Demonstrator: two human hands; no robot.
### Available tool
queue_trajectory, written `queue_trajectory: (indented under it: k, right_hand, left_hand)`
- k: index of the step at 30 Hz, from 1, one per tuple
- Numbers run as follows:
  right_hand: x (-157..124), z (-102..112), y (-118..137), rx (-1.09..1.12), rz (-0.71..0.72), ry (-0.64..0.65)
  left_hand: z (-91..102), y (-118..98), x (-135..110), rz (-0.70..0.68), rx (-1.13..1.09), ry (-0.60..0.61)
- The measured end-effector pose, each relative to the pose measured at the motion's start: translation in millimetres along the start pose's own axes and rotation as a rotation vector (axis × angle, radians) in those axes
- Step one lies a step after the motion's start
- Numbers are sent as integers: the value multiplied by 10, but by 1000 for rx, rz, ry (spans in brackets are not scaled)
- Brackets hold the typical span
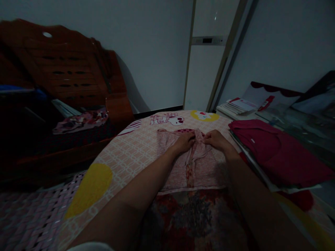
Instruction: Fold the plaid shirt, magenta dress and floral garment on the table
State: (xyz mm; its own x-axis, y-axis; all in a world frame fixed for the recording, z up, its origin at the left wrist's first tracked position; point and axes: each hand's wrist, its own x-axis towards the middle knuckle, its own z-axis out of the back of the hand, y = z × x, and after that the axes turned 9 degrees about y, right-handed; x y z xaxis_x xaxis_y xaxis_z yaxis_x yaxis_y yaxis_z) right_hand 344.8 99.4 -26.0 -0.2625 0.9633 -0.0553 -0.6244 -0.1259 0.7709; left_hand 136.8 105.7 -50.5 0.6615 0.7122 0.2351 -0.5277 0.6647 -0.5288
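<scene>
A heathered pink garment point(206, 170) lies on the round table in front of me, with a strip of patterned fabric showing down its middle. My left hand point(185, 141) rests on its upper part, fingers closed on the cloth near the centre. Just to the right, my right hand point(216, 138) pinches a bunched fold of the same garment near its top edge. Dark red and grey floral fabric point(193, 216) shows between my forearms, below the garment's pale hem. Whether that fabric belongs to the garment is unclear.
A patterned cloth point(123, 153) covers the table. A folded dark pink garment point(274, 150) lies at the right, by a glass-topped surface holding papers point(239, 105) and a red item point(266, 103). A wooden bench point(70, 69) with cloth point(83, 120) stands left; a tall white appliance point(204, 69) stands behind.
</scene>
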Motion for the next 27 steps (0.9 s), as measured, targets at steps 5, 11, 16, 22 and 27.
queue_trajectory:
  k: [5, 11, 16, 22, 27]
  right_hand:
    - [-19, -19, 142, 301, -78, -139]
    - [-23, -124, 308, 822, -66, -85]
    - [-7, -327, 440, 972, 65, -50]
    - [45, -326, 375, 854, 52, -113]
    - [148, -177, 55, 662, 63, -370]
  left_hand:
    - [48, -14, -15, 109, -131, -123]
    - [113, -61, -27, 213, -265, -298]
    - [134, -36, -30, 304, -516, -255]
    - [95, 61, -2, 388, -638, -238]
    - [222, 87, -15, 543, -421, -286]
